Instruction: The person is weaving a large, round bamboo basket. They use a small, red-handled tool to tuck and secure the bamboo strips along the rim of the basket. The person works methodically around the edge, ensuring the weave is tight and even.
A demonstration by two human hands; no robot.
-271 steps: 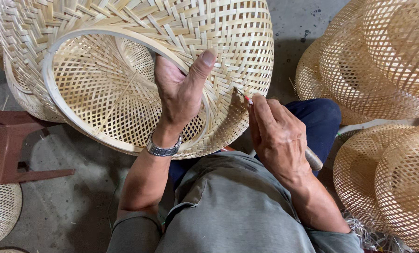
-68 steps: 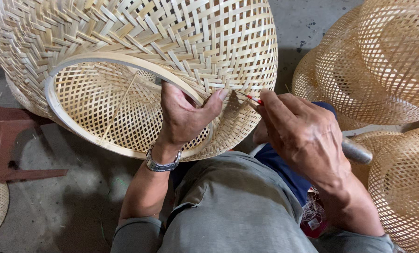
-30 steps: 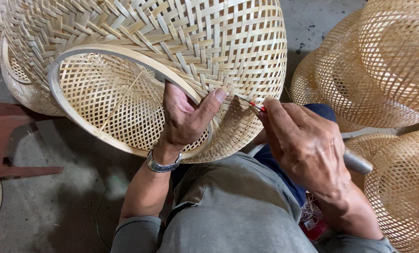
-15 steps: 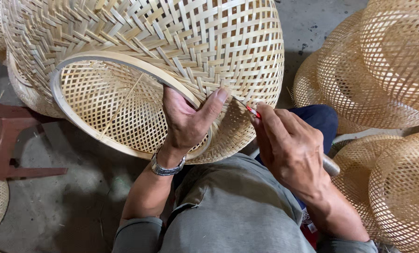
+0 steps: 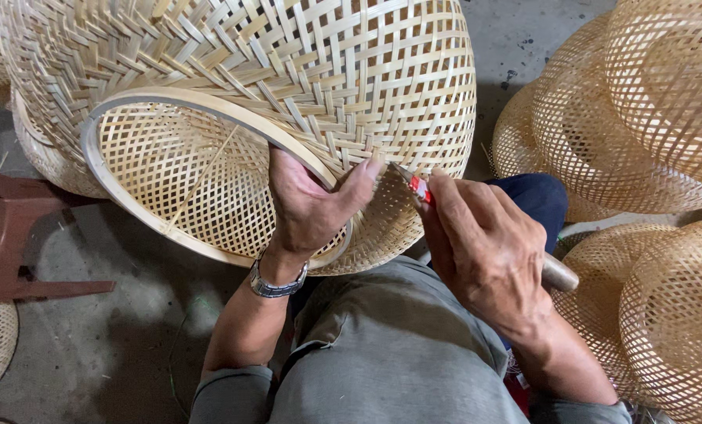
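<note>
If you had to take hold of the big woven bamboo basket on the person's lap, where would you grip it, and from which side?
Probably at the solid hoop rim of the woven basket, coming from the open mouth, which is tilted toward the person. The rim is a stiff, smooth band, while the walls are open weave. The left hand already does this: fingers inside, thumb over the outside. The right hand holds a tool there.

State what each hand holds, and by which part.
The left hand grips the basket at its rim hoop, thumb on the outer weave. The right hand holds a tool by its handle, tip at the weave.
</note>
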